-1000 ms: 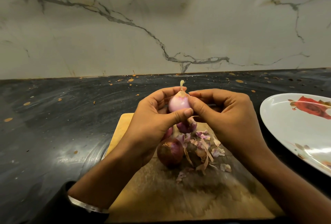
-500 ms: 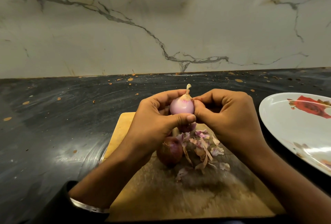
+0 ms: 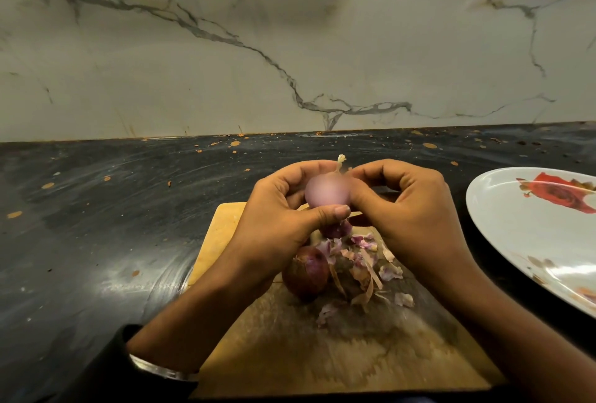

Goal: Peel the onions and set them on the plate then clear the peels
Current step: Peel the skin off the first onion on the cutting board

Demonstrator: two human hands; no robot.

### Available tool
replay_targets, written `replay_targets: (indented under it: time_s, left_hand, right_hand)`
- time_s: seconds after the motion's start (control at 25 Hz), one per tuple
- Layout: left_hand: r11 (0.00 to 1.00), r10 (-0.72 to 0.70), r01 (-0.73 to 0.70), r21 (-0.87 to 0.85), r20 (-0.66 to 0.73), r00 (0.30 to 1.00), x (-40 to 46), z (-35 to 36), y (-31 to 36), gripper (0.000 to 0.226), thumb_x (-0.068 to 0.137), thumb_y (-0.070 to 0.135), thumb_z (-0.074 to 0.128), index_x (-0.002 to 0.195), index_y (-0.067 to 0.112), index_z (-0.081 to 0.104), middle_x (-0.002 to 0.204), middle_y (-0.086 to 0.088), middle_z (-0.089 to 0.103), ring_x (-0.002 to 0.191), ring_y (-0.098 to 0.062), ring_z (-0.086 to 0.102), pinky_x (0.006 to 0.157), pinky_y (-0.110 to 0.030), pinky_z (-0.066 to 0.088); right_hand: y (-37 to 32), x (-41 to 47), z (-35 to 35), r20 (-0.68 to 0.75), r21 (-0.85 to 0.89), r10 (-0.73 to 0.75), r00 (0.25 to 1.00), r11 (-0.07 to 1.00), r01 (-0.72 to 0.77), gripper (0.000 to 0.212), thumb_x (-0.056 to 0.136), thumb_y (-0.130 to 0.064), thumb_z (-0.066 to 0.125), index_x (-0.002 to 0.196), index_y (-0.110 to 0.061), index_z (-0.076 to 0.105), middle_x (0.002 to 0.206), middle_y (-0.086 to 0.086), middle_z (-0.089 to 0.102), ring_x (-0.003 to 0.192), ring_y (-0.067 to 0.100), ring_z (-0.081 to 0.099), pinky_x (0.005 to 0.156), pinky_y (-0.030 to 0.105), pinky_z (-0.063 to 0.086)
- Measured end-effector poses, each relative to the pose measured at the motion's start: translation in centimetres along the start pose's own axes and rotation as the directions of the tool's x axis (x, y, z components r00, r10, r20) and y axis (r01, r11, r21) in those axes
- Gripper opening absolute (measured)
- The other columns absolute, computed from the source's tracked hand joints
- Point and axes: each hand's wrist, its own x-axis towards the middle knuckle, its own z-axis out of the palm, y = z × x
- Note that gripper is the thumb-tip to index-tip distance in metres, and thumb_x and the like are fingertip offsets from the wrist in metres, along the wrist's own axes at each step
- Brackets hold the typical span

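A pale marble wall [image 3: 290, 48] with dark veins fills the far half of the scene. Below it runs the dark table [image 3: 96, 225], speckled with orange flecks and smeared with a dull shine on the left. A wooden cutting board [image 3: 290, 354] lies on the table in the near middle, its far left corner showing beside the left wrist. At the right edge a white plate [image 3: 522, 241] with a red flower print sits on the table, apart from the board and partly cut off by the frame.

Above the far end of the board, the left hand [image 3: 277, 225] grips a pale pink peeled onion [image 3: 325, 193]; fingers curl round its far side and the thumb presses across its near lower side. The right hand [image 3: 406, 209] meets it from the right, fingers curled, with the thumb against the onion's right side and the fingertips near its dry stem, which sticks up between the two hands. The onion itself looks blurred.

On the board below the hands lies an unpeeled dark red onion [image 3: 306, 273], just left of a loose heap of purple and tan peels [image 3: 361, 267]. Another purple onion [image 3: 335, 228] is mostly hidden behind the left thumb. A dark sleeve [image 3: 106, 367] and a bracelet [image 3: 161, 370] show on the left wrist.
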Motion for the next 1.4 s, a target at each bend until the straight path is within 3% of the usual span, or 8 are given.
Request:
replay_targets:
  time_s: [0.32,0.52,0.64,0.76,1.0,1.16,1.4]
  left_hand:
    - [1.000,0.023,-0.023,-0.001,0.013,1.000,-0.1,0.2,-0.1,0.054,0.063,0.007,0.077,0.114,0.018,0.065,0.121,-0.004,0.069,0.112,-0.017,0.068,0.088,-0.033,0.058]
    - [0.999,0.011,-0.011,-0.049,0.001,1.000,-0.1,0.3,-0.1,0.053,0.062,0.010,0.075,0.113,0.018,0.065,0.118,-0.004,0.071,0.107,-0.018,0.070,0.082,-0.028,0.059]
    - [0.992,-0.023,0.022,-0.126,-0.008,1.000,0.0,0.5,-0.1,0.052,0.067,0.004,0.072,0.118,0.014,0.063,0.115,-0.005,0.073,0.103,-0.019,0.072,0.078,-0.024,0.059]
    - [0.987,-0.054,0.053,-0.153,-0.002,0.999,0.0,0.5,-0.2,0.048,0.078,-0.006,0.067,0.124,0.009,0.059,0.117,-0.010,0.071,0.102,-0.020,0.072,0.079,-0.024,0.059]
    - [0.978,-0.061,0.064,-0.199,0.020,0.998,0.1,0.6,0.0,0.053,0.074,0.001,0.068,0.125,0.009,0.059,0.117,-0.010,0.071,0.100,-0.021,0.072,0.072,-0.021,0.058]
    - [0.964,-0.058,0.058,-0.259,0.007,0.998,0.3,0.4,0.0,0.052,0.076,0.007,0.067,0.128,0.010,0.057,0.119,-0.012,0.070,0.104,-0.026,0.070,0.078,-0.029,0.060]
    - [0.969,-0.068,0.058,-0.241,-0.035,0.997,0.4,0.4,-0.4,0.051,0.074,0.005,0.068,0.125,0.009,0.059,0.117,-0.008,0.072,0.107,-0.019,0.070,0.081,-0.025,0.059]
  right_hand:
    - [-0.3,-0.1,-0.3,-0.045,0.004,0.033,0.998,0.999,-0.033,0.008,0.084,-0.011,0.079,0.087,-0.019,0.076,0.078,-0.006,0.076,0.072,0.006,0.073,0.066,0.025,0.060]
    - [-0.4,-0.1,-0.5,-0.035,-0.002,0.056,0.998,0.998,-0.056,0.008,0.083,-0.014,0.081,0.087,-0.018,0.076,0.077,-0.005,0.076,0.071,0.007,0.072,0.065,0.022,0.059]
    - [-0.7,0.0,-0.4,0.037,0.144,0.149,0.988,0.978,-0.153,0.005,0.089,-0.010,0.073,0.091,-0.014,0.076,0.080,0.002,0.077,0.073,0.015,0.075,0.065,0.027,0.060]
    - [-1.3,-0.1,-0.4,0.153,0.263,0.231,0.961,0.928,-0.265,0.013,0.094,-0.006,0.064,0.093,-0.009,0.076,0.077,0.007,0.077,0.066,0.018,0.076,0.057,0.020,0.057]
    - [-0.9,0.0,-0.7,0.093,0.200,0.216,0.972,0.952,-0.230,0.015,0.087,0.000,0.071,0.097,-0.009,0.078,0.079,0.006,0.078,0.071,0.016,0.076,0.062,0.021,0.058]
    - [-1.2,0.1,-0.5,0.151,0.363,0.281,0.948,0.876,-0.318,0.016,0.093,-0.001,0.064,0.102,-0.007,0.076,0.084,0.015,0.077,0.073,0.022,0.075,0.065,0.023,0.060]
    - [-1.2,0.1,0.0,0.242,0.469,0.387,0.890,0.756,-0.457,0.016,0.093,0.001,0.062,0.100,-0.005,0.075,0.087,0.021,0.076,0.072,0.020,0.074,0.064,0.022,0.061]
